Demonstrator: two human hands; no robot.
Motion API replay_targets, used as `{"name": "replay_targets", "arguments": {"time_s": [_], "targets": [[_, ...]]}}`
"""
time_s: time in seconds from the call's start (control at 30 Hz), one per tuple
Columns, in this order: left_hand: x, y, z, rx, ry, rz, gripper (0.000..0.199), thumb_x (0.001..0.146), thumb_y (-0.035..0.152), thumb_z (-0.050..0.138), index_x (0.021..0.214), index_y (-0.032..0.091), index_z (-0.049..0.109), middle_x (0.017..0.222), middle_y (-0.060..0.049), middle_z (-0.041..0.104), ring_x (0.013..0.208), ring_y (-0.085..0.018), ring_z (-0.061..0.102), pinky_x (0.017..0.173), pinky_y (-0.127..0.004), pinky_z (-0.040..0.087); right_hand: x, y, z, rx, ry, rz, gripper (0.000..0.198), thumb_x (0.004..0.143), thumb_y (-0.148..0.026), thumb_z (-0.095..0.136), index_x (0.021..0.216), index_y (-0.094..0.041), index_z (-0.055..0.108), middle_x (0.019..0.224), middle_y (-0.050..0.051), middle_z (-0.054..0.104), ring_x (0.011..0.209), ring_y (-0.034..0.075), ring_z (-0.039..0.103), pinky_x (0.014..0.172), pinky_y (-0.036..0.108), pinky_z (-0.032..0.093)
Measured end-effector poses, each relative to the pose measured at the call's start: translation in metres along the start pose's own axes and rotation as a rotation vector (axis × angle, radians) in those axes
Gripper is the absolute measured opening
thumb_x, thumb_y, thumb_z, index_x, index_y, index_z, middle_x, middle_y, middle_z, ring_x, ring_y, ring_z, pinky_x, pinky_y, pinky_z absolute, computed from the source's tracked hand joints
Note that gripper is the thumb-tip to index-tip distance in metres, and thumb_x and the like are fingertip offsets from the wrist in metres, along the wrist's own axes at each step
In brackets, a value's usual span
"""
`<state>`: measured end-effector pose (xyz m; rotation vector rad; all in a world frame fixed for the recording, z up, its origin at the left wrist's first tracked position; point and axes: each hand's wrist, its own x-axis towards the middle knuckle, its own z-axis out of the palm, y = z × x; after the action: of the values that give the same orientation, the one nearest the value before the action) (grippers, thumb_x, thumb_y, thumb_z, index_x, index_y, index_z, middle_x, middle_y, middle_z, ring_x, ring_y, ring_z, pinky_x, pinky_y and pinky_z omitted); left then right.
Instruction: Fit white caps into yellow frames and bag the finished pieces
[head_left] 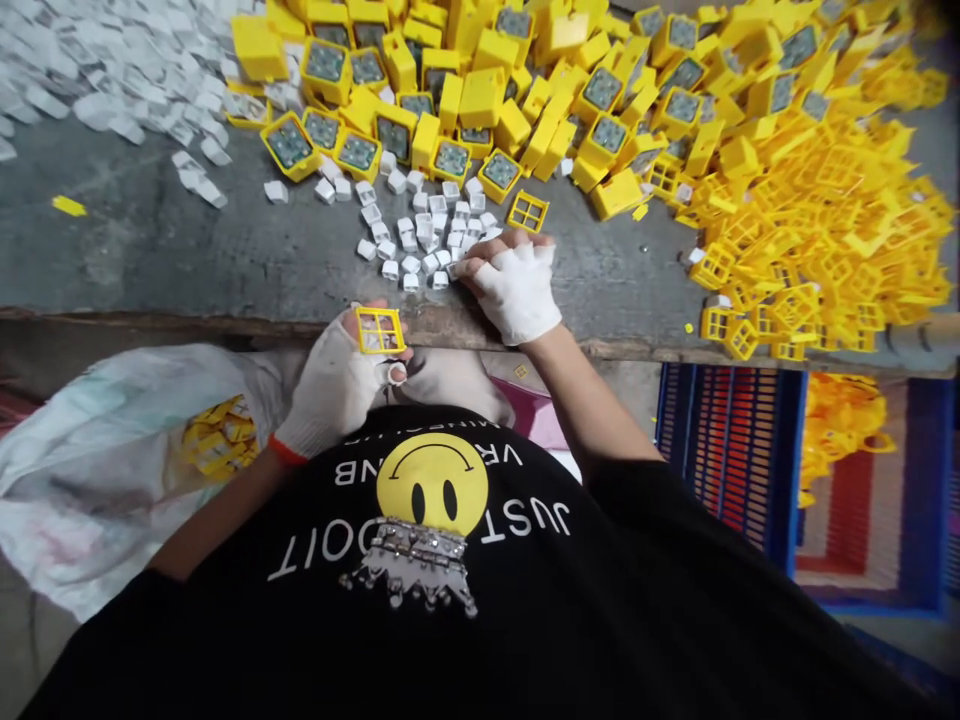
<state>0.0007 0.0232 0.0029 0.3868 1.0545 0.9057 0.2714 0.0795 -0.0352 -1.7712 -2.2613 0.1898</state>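
Observation:
Over the table's front edge, my left hand (334, 372), in a white fingerless glove, is closed on a small yellow four-pane frame (380, 331). Its fingers lie behind and below the frame. My right hand (517, 285), gloved the same way, rests on the tabletop with its fingers bent. Its thumb and forefinger touch the right edge of a loose cluster of small white caps (424, 230); whether a cap is between them is hidden. Just beyond the right fingers lies another yellow frame (527, 212).
Yellow boxes (491, 95) with grey insides pile up at the back. White pieces (135, 60) heap at the left, yellow frames (817, 260) at the right. Below the grey table (247, 255) are a plastic bag (97, 440) and a blue crate (787, 500).

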Motion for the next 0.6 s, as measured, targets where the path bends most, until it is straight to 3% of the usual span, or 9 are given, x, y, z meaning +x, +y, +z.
{"name": "replay_targets", "arguments": {"time_s": [0.13, 0.23, 0.33, 0.4, 0.53, 0.6], "targets": [[-0.002, -0.006, 0.002, -0.023, -0.022, 0.043, 0.035, 0.108, 0.046, 0.084, 0.137, 0.027, 0.079, 0.127, -0.009, 0.086, 0.105, -0.03, 0.086, 0.074, -0.034, 0.064, -0.013, -0.013, -0.018, 0.012, 0.017, -0.013, 0.035, 0.119, -0.034, 0.052, 0.124, -0.034, 0.087, 0.133, 0.01, 0.086, 0.137, 0.039, 0.07, 0.123, 0.073, 0.047], [-0.003, -0.009, 0.005, -0.024, -0.042, 0.013, 0.042, 0.103, 0.044, 0.091, 0.139, 0.027, 0.078, 0.135, -0.01, 0.085, 0.118, -0.032, 0.086, 0.077, -0.033, 0.066, -0.034, -0.037, -0.031, 0.116, 0.041, -0.156, 0.045, 0.124, -0.037, 0.045, 0.126, -0.036, 0.09, 0.123, 0.01, 0.088, 0.125, 0.035, 0.076, 0.117, 0.065, 0.051], [-0.003, -0.012, 0.006, -0.041, -0.059, -0.009, 0.039, 0.098, 0.039, 0.095, 0.132, 0.027, 0.08, 0.132, -0.009, 0.086, 0.114, -0.028, 0.086, 0.074, -0.029, 0.068, -0.053, -0.064, -0.029, 0.215, 0.045, -0.322, 0.045, 0.125, -0.04, 0.046, 0.123, -0.035, 0.091, 0.117, 0.008, 0.09, 0.112, 0.032, 0.08, 0.107, 0.058, 0.054], [-0.004, -0.015, 0.004, -0.051, -0.077, -0.029, 0.034, 0.097, 0.037, 0.096, 0.126, 0.027, 0.081, 0.127, -0.009, 0.087, 0.105, -0.025, 0.086, 0.071, -0.028, 0.067, -0.061, -0.075, -0.023, 0.217, 0.03, -0.353, 0.037, 0.123, -0.038, 0.054, 0.125, -0.036, 0.091, 0.122, 0.006, 0.091, 0.112, 0.03, 0.08, 0.105, 0.054, 0.055], [-0.003, -0.02, -0.002, -0.047, -0.088, -0.08, 0.033, 0.099, 0.043, 0.094, 0.124, 0.025, 0.08, 0.126, -0.01, 0.087, 0.092, -0.024, 0.086, 0.064, -0.029, 0.065, -0.064, -0.058, -0.021, 0.226, -0.062, -0.365, 0.033, 0.121, -0.038, 0.059, 0.137, -0.038, 0.089, 0.13, 0.004, 0.091, 0.116, 0.028, 0.081, 0.106, 0.05, 0.056], [-0.002, -0.021, -0.004, -0.053, -0.071, -0.087, 0.036, 0.103, 0.048, 0.09, 0.129, 0.026, 0.079, 0.123, -0.011, 0.087, 0.09, -0.026, 0.086, 0.063, -0.03, 0.064, -0.06, -0.032, -0.026, 0.186, 0.004, -0.186, 0.037, 0.121, -0.037, 0.055, 0.14, -0.033, 0.087, 0.131, 0.009, 0.09, 0.12, 0.03, 0.08, 0.11, 0.053, 0.056]]}}
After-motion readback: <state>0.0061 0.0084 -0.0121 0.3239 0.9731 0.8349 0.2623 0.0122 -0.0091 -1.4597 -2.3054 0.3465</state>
